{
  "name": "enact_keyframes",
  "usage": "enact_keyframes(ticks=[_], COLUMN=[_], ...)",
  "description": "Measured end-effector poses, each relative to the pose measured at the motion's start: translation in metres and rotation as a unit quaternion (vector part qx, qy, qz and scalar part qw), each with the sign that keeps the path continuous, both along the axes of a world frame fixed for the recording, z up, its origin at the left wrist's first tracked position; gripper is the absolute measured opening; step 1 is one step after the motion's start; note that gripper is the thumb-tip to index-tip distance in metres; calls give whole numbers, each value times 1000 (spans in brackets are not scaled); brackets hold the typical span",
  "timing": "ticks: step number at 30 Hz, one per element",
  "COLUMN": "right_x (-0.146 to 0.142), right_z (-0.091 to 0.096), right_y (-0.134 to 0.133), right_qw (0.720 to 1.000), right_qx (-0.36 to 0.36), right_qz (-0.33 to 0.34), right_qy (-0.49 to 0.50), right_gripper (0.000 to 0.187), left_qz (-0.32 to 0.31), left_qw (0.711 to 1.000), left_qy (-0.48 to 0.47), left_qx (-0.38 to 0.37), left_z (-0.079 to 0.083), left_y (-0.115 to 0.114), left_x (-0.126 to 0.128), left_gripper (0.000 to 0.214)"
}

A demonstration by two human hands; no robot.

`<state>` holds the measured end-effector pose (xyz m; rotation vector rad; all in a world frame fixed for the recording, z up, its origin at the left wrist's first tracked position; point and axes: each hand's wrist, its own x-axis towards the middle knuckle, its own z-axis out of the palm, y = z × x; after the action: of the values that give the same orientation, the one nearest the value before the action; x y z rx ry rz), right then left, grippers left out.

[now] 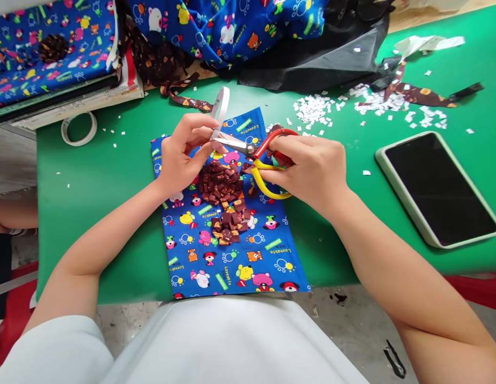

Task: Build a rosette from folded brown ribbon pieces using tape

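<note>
My right hand (312, 168) is wrapped round the handles of a pair of scissors (266, 184), one handle red, the other yellow. Their blades point left and reach the fingertips of my left hand (188, 152). A narrow white roll of tape (221, 109) stands on edge at those fingers, which pinch it. Whether the blades touch the tape is hard to make out. Below both hands, a blue cartoon-print cloth (232, 272) lies on the green table. On it sit two small heaps of brown patterned cut pieces (220, 181), the nearer heap with larger squares.
A second white roll of tape (79, 128) lies at left. A phone (440, 189) rests at right. Small white scraps (314, 112) are strewn behind my right hand. At the back are a black sheet (312, 64), bunched blue fabric (232, 26) and a stack of books (84, 101).
</note>
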<state>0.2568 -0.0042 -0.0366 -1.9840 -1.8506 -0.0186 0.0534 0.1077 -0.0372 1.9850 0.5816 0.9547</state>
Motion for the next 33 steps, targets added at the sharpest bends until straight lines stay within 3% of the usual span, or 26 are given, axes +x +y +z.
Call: enact_keyframes(ticks=[5, 11, 22, 25, 27, 28, 33], right_x=[2, 2, 0, -2, -3, -3, 0], right_z=[0, 2, 9, 9, 10, 10, 12], right_y=[-2, -2, 0, 0, -1, -1, 0], right_qw=[1000, 999, 996, 996, 997, 997, 992], right_qx=[-14, -31, -68, -68, -63, -60, -72], right_qz=[6, 9, 6, -6, -25, -37, -108], right_qy=[-11, -21, -59, -52, -40, -32, 2], right_gripper=[30, 35, 28, 25, 25, 26, 24], left_qz=[18, -6, 6, 21, 40, 50, 116], left_qw=[999, 1000, 996, 984, 945, 931, 899], left_qy=[30, 1, -35, -42, 8, 54, 199], left_qx=[2, 8, 81, 175, 323, 358, 373], left_z=[0, 0, -1, -1, 3, 5, 14], left_y=[0, 0, -3, 2, 11, 16, 38], left_x=[0, 0, 0, -4, -8, -11, -20], left_gripper=[22, 13, 3, 12, 13, 13, 15])
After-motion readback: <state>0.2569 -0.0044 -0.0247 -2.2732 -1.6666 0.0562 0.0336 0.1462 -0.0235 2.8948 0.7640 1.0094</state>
